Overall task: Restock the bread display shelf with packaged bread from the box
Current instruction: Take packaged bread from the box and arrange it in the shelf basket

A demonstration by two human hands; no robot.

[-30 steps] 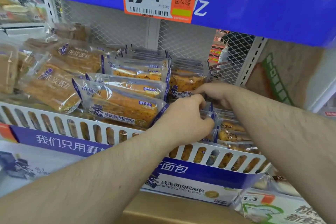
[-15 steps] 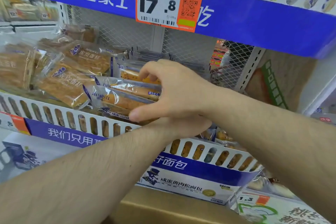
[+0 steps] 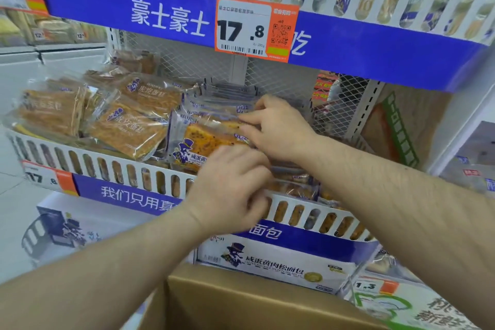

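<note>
An orange bread packet (image 3: 203, 139) with blue ends lies on top of a row of like packets (image 3: 222, 99) in the shelf's middle. My right hand (image 3: 278, 128) reaches in from the right, and its fingertips pinch that packet's right end. Just in front and lower, my left hand (image 3: 230, 190) is blurred. Its fingers curl down behind the white slotted rail (image 3: 107, 166) onto the packets there, and what it holds is hidden. The open brown cardboard box (image 3: 241, 300) sits below my arms.
Tiger-skin cake packets (image 3: 128, 131) fill the shelf's left half. A wire mesh back (image 3: 187, 61) closes the shelf. The upper shelf edge with an orange price tag (image 3: 254, 29) hangs close above. A white printed carton (image 3: 276, 262) stands under the shelf.
My right hand has moved right, from over the packets to the top packet's right end. My left hand has come out from under it to the front rail. The view tilted up.
</note>
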